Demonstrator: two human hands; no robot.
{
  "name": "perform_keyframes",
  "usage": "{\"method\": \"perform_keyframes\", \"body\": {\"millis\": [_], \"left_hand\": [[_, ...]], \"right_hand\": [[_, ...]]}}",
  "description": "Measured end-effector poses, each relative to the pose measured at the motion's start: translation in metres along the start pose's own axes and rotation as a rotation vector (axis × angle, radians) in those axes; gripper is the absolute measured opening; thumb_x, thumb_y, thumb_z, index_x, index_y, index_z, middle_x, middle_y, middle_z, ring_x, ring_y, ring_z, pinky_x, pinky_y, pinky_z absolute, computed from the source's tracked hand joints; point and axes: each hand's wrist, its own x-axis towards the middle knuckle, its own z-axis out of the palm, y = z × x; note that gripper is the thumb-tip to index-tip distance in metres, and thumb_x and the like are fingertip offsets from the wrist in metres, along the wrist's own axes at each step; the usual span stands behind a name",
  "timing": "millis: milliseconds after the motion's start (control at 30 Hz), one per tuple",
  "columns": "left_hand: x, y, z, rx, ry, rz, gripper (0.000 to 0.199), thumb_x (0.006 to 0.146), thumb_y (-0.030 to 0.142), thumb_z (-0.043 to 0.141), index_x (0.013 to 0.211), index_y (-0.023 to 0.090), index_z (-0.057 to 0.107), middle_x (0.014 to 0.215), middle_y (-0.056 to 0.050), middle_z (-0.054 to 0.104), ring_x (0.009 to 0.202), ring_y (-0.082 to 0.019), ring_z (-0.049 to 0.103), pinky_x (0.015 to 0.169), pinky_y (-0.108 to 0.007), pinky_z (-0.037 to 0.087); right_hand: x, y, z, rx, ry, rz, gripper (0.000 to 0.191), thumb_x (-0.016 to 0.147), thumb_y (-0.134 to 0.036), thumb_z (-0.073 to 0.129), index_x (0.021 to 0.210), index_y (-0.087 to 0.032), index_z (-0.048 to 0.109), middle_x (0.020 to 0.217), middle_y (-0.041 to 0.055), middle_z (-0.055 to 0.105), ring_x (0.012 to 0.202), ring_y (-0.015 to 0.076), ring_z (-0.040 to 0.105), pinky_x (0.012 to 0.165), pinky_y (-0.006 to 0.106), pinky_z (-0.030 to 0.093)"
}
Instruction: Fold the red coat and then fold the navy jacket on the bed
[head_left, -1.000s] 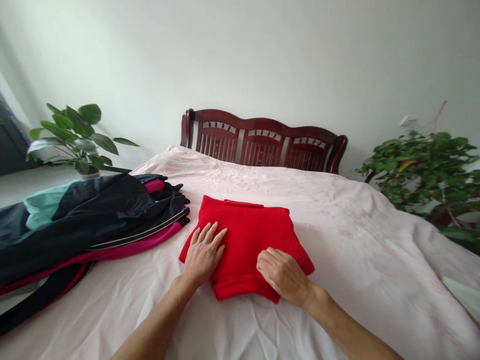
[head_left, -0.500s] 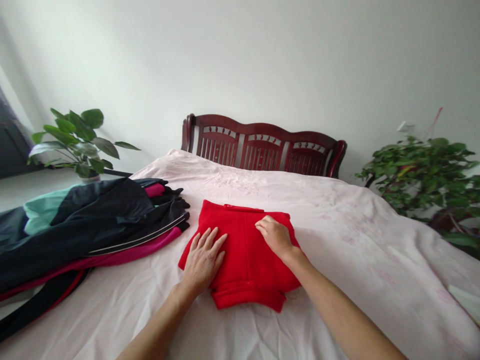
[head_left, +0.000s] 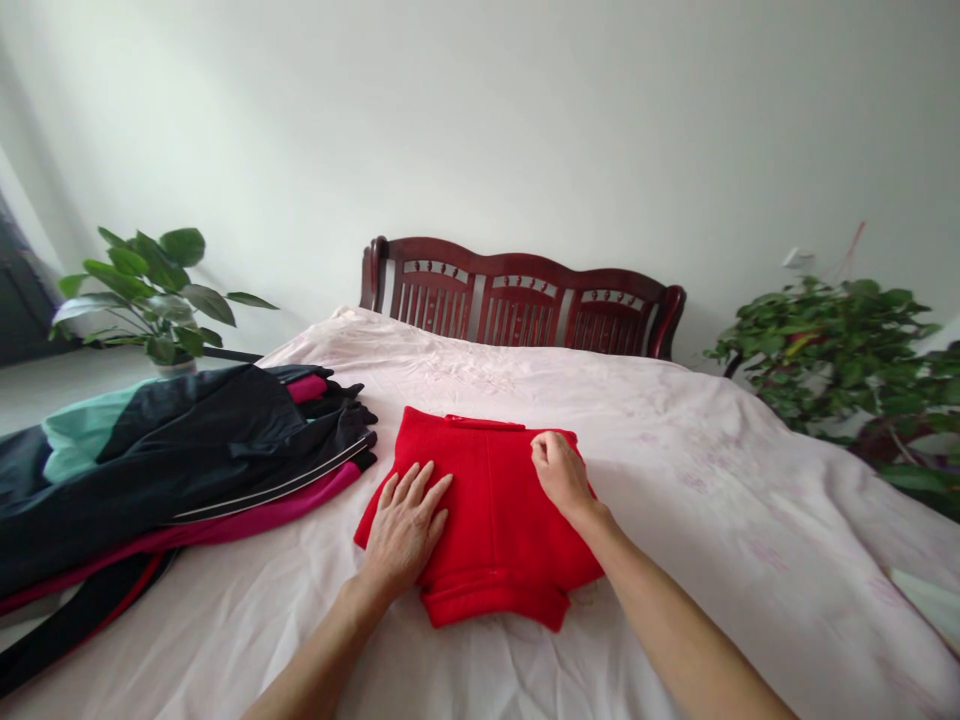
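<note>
1. The left hand (head_left: 403, 530) lies palm down on the near left part of the folded red knit garment (head_left: 491, 530). Its grip is spread, with the fingers fanned out flat on the cloth.
2. The right hand (head_left: 562, 478) sits at the garment's far right edge. Its grip is drawn together, fingers curled toward the thumb, but this view cannot show whether it pinches the cloth.
3. The garment lies flat on the pale pink bedspread (head_left: 675, 570), just beside a heap of black, mint and magenta clothing (head_left: 202, 450). A narrow strip (head_left: 474, 423) runs along its far edge, and a thick hem band (head_left: 487, 605) along its near edge.
4. Handling like this seems to go best with one open palm bearing evenly on the cloth to keep the layers from sliding. The other hand can then work the edge lightly, so that no bedspread creases get dragged along.
5. The garment's folded-under layers are hidden, so its exact kind cannot be settled. The clothing heap runs off the left side of the view, and a pale item (head_left: 926, 600) is cut off at the lower right, too little of it showing to name.
</note>
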Motion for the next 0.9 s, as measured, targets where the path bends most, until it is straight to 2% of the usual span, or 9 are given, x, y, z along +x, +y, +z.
{"method": "perform_keyframes", "body": {"millis": [167,233,333,500,600,733,900], "left_hand": [[0.0,0.0,0.0,0.009,-0.001,0.003,0.048,0.096,0.035,0.05,0.144,0.032,0.05,0.152,-0.007,0.048,0.142,-0.03,0.041,0.116,-0.053,0.034],[0.0,0.0,0.0,0.01,0.004,0.004,0.047,0.096,0.035,0.05,0.143,0.032,0.051,0.152,-0.007,0.049,0.142,-0.03,0.042,0.116,-0.053,0.034],[0.0,0.0,0.0,0.009,0.004,0.001,0.047,0.096,0.035,0.049,0.143,0.032,0.051,0.152,-0.006,0.049,0.142,-0.029,0.041,0.116,-0.052,0.034],[0.0,0.0,-0.001,0.0,0.002,-0.002,0.046,0.097,0.035,0.049,0.143,0.032,0.051,0.152,-0.006,0.049,0.142,-0.029,0.042,0.116,-0.052,0.034],[0.001,0.0,-0.001,-0.009,0.004,-0.004,0.046,0.096,0.035,0.05,0.143,0.032,0.052,0.152,-0.006,0.049,0.141,-0.029,0.042,0.116,-0.052,0.034],[0.001,0.0,-0.001,-0.032,0.01,-0.01,0.046,0.095,0.034,0.051,0.142,0.033,0.053,0.152,-0.006,0.049,0.141,-0.03,0.043,0.116,-0.053,0.034],[0.0,0.0,0.0,-0.044,0.021,-0.01,0.047,0.095,0.033,0.052,0.142,0.033,0.053,0.152,-0.006,0.049,0.141,-0.03,0.042,0.116,-0.053,0.034]], "right_hand": [[-0.005,0.003,-0.002,0.123,-0.003,-0.001,0.027,0.099,-0.021,0.034,0.099,-0.017,0.061,0.086,0.004,0.07,0.071,0.0144,0.065,0.067,0.025,0.045],[-0.007,-0.005,-0.003,0.148,-0.02,-0.064,0.024,0.099,-0.025,0.04,0.096,-0.02,0.063,0.09,0.0026,0.071,0.077,0.0143,0.067,0.07,0.025,0.046],[-0.007,-0.02,-0.004,0.047,-0.096,-0.179,0.022,0.1,-0.028,0.044,0.097,-0.023,0.065,0.1,0.0032,0.071,0.091,0.0164,0.067,0.073,0.025,0.044],[-0.002,-0.037,0.0,-0.091,-0.205,-0.219,0.02,0.099,-0.025,0.047,0.094,-0.023,0.066,0.1,0.0047,0.069,0.083,0.0164,0.067,0.064,0.026,0.04],[0.001,-0.035,0.001,-0.117,-0.183,-0.15,0.023,0.101,-0.023,0.04,0.1,-0.019,0.063,0.103,0.0083,0.067,0.082,0.0169,0.065,0.063,0.027,0.039],[-0.002,-0.021,-0.004,-0.11,-0.121,-0.064,0.026,0.103,-0.022,0.035,0.104,-0.018,0.06,0.106,0.0086,0.067,0.093,0.0171,0.063,0.069,0.026,0.039],[-0.011,-0.014,-0.009,-0.127,-0.157,-0.16,0.022,0.101,-0.029,0.043,0.097,-0.022,0.064,0.101,0.0021,0.069,0.088,0.0151,0.065,0.066,0.025,0.037]]}}
